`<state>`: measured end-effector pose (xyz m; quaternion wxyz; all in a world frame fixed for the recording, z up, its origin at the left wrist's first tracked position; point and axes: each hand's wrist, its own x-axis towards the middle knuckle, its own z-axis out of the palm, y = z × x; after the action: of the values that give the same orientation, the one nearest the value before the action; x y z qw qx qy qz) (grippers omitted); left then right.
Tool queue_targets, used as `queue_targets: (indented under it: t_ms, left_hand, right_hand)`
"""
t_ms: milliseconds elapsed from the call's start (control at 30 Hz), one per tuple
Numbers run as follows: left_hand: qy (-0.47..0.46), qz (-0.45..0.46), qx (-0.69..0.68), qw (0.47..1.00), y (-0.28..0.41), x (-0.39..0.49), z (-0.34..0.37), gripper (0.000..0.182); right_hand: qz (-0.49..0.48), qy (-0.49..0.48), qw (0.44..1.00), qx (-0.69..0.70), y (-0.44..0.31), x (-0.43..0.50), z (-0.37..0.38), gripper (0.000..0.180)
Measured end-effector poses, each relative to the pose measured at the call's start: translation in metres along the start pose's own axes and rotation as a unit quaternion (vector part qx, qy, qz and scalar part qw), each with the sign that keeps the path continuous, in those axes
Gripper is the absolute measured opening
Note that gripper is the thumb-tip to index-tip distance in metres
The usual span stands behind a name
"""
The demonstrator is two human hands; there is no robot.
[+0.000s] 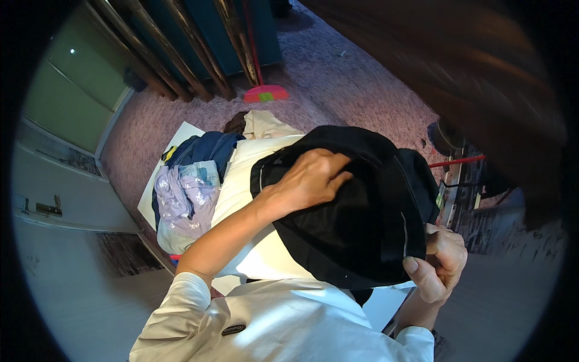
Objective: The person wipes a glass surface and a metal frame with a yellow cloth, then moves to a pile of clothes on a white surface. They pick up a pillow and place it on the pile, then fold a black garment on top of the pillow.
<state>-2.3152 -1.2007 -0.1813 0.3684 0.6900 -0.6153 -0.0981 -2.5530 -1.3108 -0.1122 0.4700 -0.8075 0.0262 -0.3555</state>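
Observation:
A black cloth garment (353,244) with pale stitching lies bunched and opened out over a white padded surface (253,244) before me. On its right edge my right hand (441,260) grips the fabric, thumb on top near a line of stitching. My left hand (312,178) rests across the garment's upper left part, with fingers bent and pointing right against the dark inner side. Whether those fingers pinch the cloth cannot be seen. To the left sits a pile with a lilac printed garment (185,194) and dark blue clothing (203,151).
Cream cloth (269,124) lies beyond the padded surface. A pink broom (267,93) stands on the carpet (334,86) beside wooden poles (199,59). At left is a door with a handle (49,209). A large dark brown object (461,59) overhangs the upper right.

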Motion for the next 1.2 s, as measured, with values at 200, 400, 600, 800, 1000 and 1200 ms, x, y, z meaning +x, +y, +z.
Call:
queue_targets:
  t_ms: [200,400,600,800,1000,1200]
  left_hand:
    - [-0.097,0.048,-0.024,0.994,0.007,-0.044,0.007,0.031]
    - [-0.252,0.099,0.024,0.962,0.019,-0.059,0.052,0.038]
    - [-0.234,0.003,-0.088,0.968,0.017,-0.061,0.038,0.041]
    - [0.176,-0.084,-0.03,0.98,-0.024,-0.086,-0.008,0.044]
    - [0.24,-0.206,0.131,0.939,-0.08,-0.109,-0.022,0.065]
    - [0.158,-0.147,0.017,0.976,-0.094,-0.059,-0.027,0.033]
  right_hand:
    - [0.017,-0.021,0.998,0.06,0.002,0.004,0.006,0.033]
    - [-0.024,-0.026,0.999,0.041,0.003,0.009,0.012,0.032]
    - [-0.023,-0.045,0.999,0.02,0.012,0.005,0.01,0.031]
    - [0.016,0.029,0.999,0.033,0.02,0.0,0.009,0.032]
    - [0.077,0.035,0.994,0.072,0.018,0.007,0.012,0.026]
    - [0.154,0.028,0.974,0.162,0.03,0.027,-0.006,0.018]
